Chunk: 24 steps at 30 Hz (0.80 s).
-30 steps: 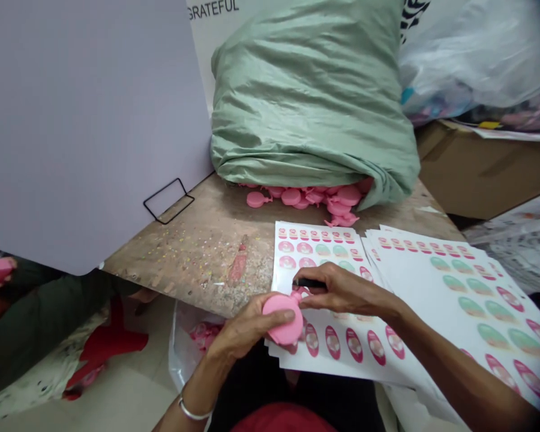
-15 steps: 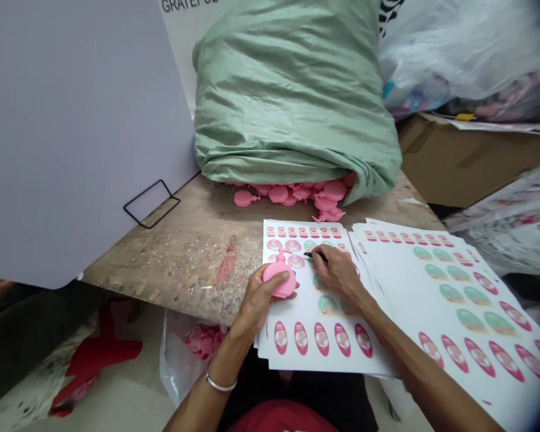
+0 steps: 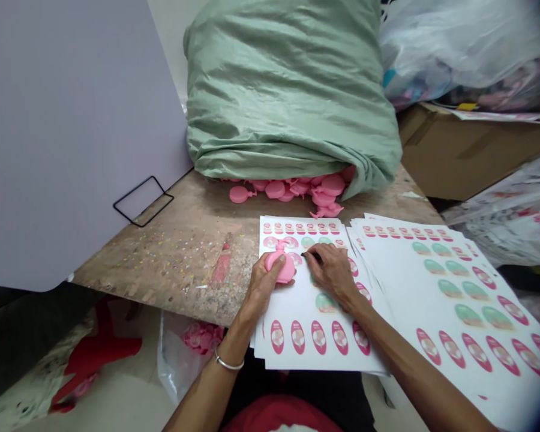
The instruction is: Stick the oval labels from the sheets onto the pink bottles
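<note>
A round pink plastic piece [image 3: 279,267] with a small stem is gripped in my left hand [image 3: 261,287], thumb on top, over the left part of a sticker sheet [image 3: 297,351]. My right hand [image 3: 333,268] rests on the same sheet, pinching a small dark tool [image 3: 304,255] whose tip is beside a pink oval sticker. The sheet bears pink and green stickers, and part of it is hidden under both hands. A second stack of sticker sheets [image 3: 400,288] lies to the right.
A large green cloth sack [image 3: 288,96] stands at the back, with several pink pieces [image 3: 275,190] spilling from under it. A black wire frame [image 3: 144,201] is at the left by a pale panel [image 3: 63,132]. A cardboard box [image 3: 468,150] and plastic bags are at the right.
The view has shifted slightly. My left hand has tipped the pink piece a little and moved it up the sheet. My right hand keeps its pinch on the dark tool near the stickers.
</note>
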{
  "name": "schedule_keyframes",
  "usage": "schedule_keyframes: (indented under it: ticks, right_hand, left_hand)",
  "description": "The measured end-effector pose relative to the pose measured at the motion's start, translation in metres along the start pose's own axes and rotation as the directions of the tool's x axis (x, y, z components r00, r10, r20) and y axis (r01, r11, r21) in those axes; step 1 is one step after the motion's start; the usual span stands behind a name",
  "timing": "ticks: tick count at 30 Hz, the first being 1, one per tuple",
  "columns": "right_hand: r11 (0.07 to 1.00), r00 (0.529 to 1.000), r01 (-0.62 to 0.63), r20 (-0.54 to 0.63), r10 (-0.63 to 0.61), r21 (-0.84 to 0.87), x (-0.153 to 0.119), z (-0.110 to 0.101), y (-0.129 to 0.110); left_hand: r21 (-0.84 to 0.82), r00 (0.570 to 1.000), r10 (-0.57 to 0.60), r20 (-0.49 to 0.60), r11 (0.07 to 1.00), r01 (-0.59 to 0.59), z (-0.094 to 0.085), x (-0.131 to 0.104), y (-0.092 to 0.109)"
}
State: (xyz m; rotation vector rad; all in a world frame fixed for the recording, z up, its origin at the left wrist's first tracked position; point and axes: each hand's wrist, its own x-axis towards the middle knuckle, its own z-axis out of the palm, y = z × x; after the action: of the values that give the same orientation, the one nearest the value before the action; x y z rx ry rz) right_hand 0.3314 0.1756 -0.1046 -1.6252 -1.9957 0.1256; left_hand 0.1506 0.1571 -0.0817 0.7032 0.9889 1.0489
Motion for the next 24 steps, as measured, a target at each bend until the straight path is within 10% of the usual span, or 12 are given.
schedule_keyframes:
  ticks: [18, 24]
  right_hand:
    - [0.998, 0.996, -0.012, -0.086, 0.017, 0.057, 0.001, 0.001, -0.006]
    - [0.897, 0.97, -0.194, -0.061, 0.236, 0.396, 0.004, -0.019, -0.015]
  left_hand:
    - [0.012, 1.0, -0.001, 0.031, 1.0, 0.0, -0.003, 0.001, -0.002]
    - [-0.052, 0.999, 0.043, 0.034, 0.998, -0.041, -0.002, -0.002, 0.001]
